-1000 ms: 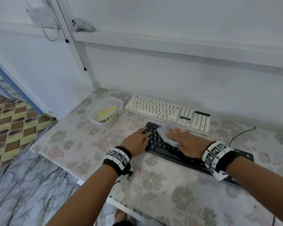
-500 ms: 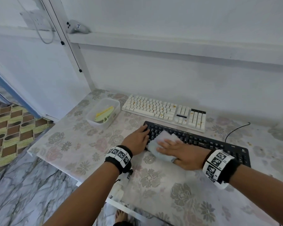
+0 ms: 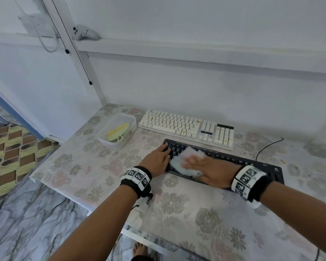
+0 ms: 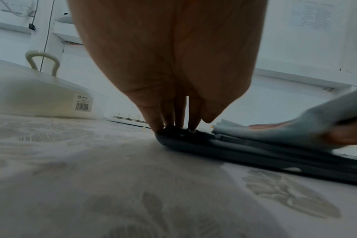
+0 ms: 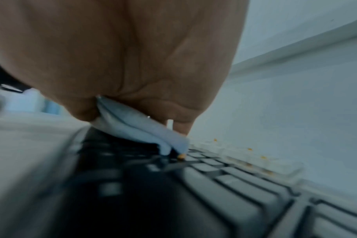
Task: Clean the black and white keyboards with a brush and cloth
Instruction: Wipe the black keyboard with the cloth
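The black keyboard [image 3: 233, 161] lies near me on the floral table, and the white keyboard [image 3: 186, 127] sits just behind it. My left hand [image 3: 158, 158] presses straight fingers on the black keyboard's left end [image 4: 179, 133]. My right hand [image 3: 209, 170] lies flat over a light blue cloth [image 3: 183, 162] on the left half of the keys. In the right wrist view the cloth [image 5: 141, 130] is clamped between thumb and palm. A yellow-green brush [image 3: 118, 131] lies in a clear plastic tub [image 3: 132, 121] at the left.
Orange crumbs [image 5: 250, 149] dot the white keyboard and the table at the right. The black keyboard's cable [image 3: 267, 146] runs off to the right. A wall stands close behind the keyboards. The table's left edge [image 3: 45, 181] drops to the tiled floor.
My right hand wiped the cloth toward the black keyboard's front edge, then back up onto the keys. The left hand stayed on the keyboard's left end.
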